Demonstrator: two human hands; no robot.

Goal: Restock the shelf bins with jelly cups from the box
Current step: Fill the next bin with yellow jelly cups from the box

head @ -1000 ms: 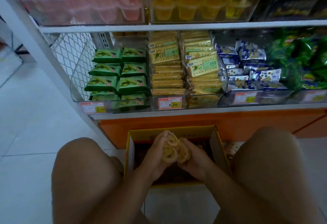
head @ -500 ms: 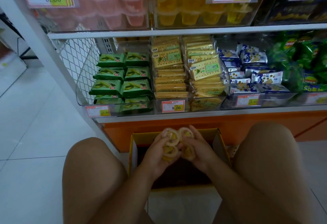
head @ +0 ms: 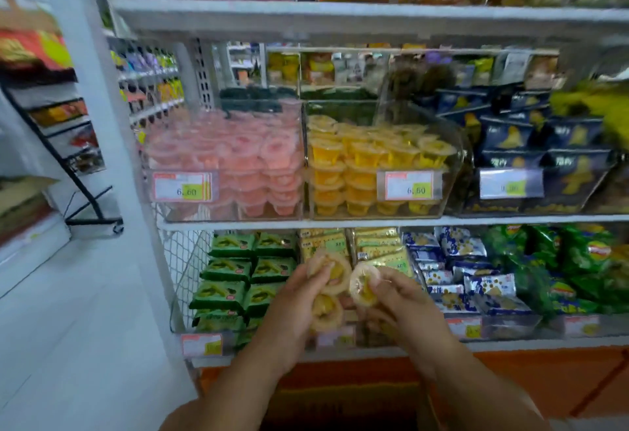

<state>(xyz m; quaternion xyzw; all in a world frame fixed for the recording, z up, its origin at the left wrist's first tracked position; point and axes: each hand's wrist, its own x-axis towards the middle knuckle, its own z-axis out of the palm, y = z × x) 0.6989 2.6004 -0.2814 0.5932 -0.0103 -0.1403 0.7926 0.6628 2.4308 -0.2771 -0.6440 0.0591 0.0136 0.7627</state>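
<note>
My left hand (head: 289, 308) grips two yellow jelly cups (head: 332, 275), one above the other, in front of the lower shelf. My right hand (head: 401, 301) grips another yellow jelly cup (head: 364, 284) beside them. Both hands are raised side by side, below the clear bin of yellow jelly cups (head: 374, 165). To its left stands the clear bin of pink jelly cups (head: 231, 158). The top edge of the yellow cardboard box (head: 340, 393) shows between my forearms at the bottom.
Green snack packs (head: 238, 277), cracker packs (head: 377, 243) and blue-white packs (head: 452, 270) fill the lower shelf behind my hands. Dark blue boxes (head: 531, 144) sit right of the yellow bin. A white shelf upright (head: 112, 158) and a black rack (head: 68, 158) stand left.
Both hands rose out of the box with the jelly cups, from knee level up to the lower shelf. The view tilted up, so the jelly bins now sit mid-frame.
</note>
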